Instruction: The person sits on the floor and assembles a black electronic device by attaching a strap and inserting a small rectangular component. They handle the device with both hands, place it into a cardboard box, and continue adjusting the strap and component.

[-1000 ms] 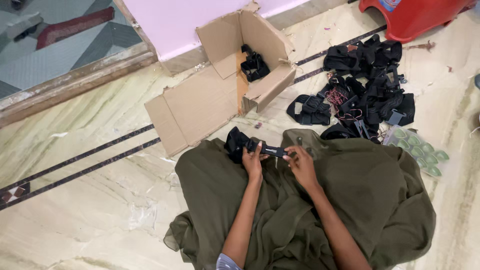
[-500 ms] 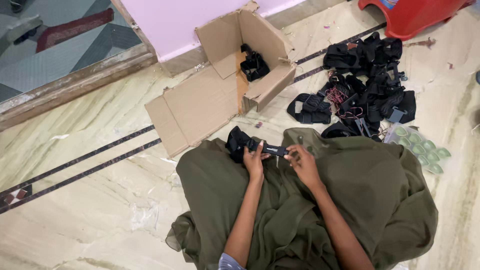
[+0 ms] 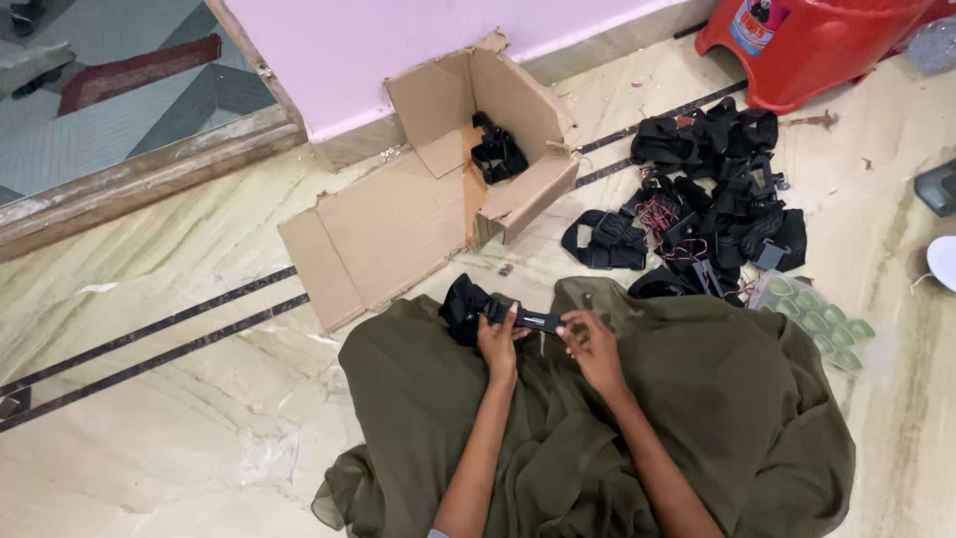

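Left hand (image 3: pixel 496 341) closed on a black strap assembly with a flat black plastic bar (image 3: pixel 526 319); fingers wrap the bar's left portion, thumb on top. Right hand (image 3: pixel 590 344) pinches the bar's right end with its fingertips (image 3: pixel 568 330), rest of the hand curled loosely. Whether the right fingers also hold some small part is too small to tell.

The bar's long axis runs left to right across the lap, tilted slightly, the right end a little nearer the body. The bunched black webbing of the same piece (image 3: pixel 462 304) hangs off the left end, beyond the left hand, away from the right. So the left hand carries the bulk; the right hand meets only the free tip.

Both hands sit over an olive-green cloth garment (image 3: pixel 697 389) spread across the lap and floor, held up close to its front edge.

Outward: a torn-open brown cardboard box (image 3: pixel 398 214) lies ahead and left, one flap flat on the marbled stone floor (image 3: pixel 179 399), with a few black strap pieces (image 3: pixel 498 151) inside. Ahead and right, well apart from the hands, a heap of black straps with red wiring (image 3: pixel 712 199). Just beside the garment's right edge, a clear plastic tray with green round cells (image 3: pixel 817 317). A red plastic stool (image 3: pixel 817 35) stands at top right, against the pink wall (image 3: pixel 418 30).
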